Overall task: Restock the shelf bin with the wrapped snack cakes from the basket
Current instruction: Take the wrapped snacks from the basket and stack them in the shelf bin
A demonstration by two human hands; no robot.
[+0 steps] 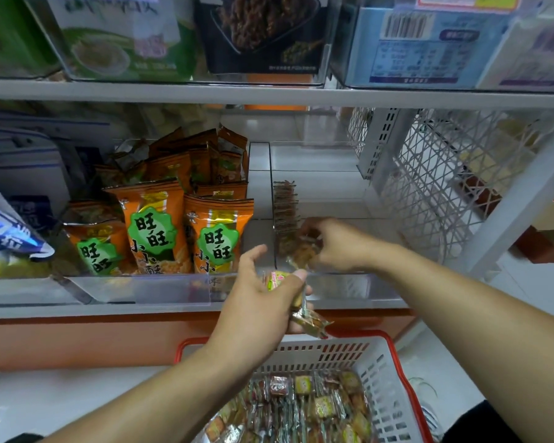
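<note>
1. Two shelf levels are seen; on the lower one a clear shelf bin (320, 174) stands just right of the orange snack bags (186, 225), and most of its floor is bare.
2. Below the shelf, a red-rimmed basket (394, 388) is shown well filled with wrapped snack cakes (314, 407), so most of the restocking is judged left to do.
3. Only a short upright row of cakes (285, 206) is stood along the bin's left wall; that much is judged done.
4. Inside the bin's front, one cake (304, 254) is gripped by the right hand (336, 244), fingers curled round it, at the near end of the row.
5. Several more cakes (304, 318) are held in the left hand (263, 308), pinched under the thumb, just in front of the bin and above the basket.
</note>
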